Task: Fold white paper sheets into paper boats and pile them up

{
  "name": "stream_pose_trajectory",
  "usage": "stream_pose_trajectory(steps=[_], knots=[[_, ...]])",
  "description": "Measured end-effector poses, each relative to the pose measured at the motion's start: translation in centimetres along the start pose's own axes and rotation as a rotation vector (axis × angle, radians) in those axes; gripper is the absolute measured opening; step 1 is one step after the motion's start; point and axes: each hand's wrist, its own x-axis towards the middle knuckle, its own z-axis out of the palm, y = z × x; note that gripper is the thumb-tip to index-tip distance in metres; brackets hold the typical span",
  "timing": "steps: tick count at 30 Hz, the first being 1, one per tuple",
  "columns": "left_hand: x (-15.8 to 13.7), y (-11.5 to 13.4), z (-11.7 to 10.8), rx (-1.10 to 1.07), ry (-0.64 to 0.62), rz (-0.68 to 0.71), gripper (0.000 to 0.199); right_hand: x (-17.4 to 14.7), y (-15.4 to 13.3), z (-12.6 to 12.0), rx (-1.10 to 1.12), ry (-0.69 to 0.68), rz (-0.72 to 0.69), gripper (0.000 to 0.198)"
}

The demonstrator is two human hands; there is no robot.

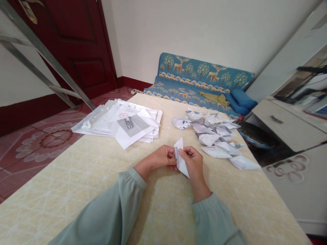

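Between my two hands is a folded piece of white paper (182, 166) with a grey printed strip along its left side and pointed ends. My left hand (165, 157) pinches its left edge, fingers curled. From the right, my right hand (194, 161) grips it with the thumb lying across its face. Both hands are closed and just above the table (102, 177). Right of them lies a group of folded paper boats (217, 149), white with grey printed parts. A stack of printed paper sheets (133, 126) lies to the left, a grey-pictured sheet on top.
Behind the table stands a blue sofa (189, 85) with deer and trees, a yellow-green cloth (216, 98) on it. A metal ladder (48, 58) leans at the left before a dark red door (74, 37). A white cabinet (283, 126) stands at the right.
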Motion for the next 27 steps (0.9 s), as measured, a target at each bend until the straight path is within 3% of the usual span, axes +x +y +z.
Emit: stream_pose_trajectory(steps=[2, 7, 10, 16, 27], knots=[[-0.02, 0.18, 0.01, -0.033, 0.028, 0.0, 0.012, 0.02, -0.32, -0.13, 0.036, -0.025, 0.025, 0.026], [0.49, 0.4, 0.5, -0.305, 0.452, 0.058, 0.017, 0.06, -0.64, -0.4, 0.212, 0.024, 0.098, 0.039], [0.71, 0.54, 0.66, -0.405, 0.555, 0.07, 0.012, -0.18, -0.53, -0.15, 0.11, -0.012, 0.065, 0.036], [0.58, 0.73, 0.54, -0.414, 0.573, 0.022, 0.005, -0.28, -0.42, 0.23, 0.041, 0.034, -0.148, 0.039], [0.57, 0.4, 0.27, -0.33, 0.452, -0.013, 0.014, -0.14, -0.58, 0.03, -0.012, -0.096, -0.058, 0.025]])
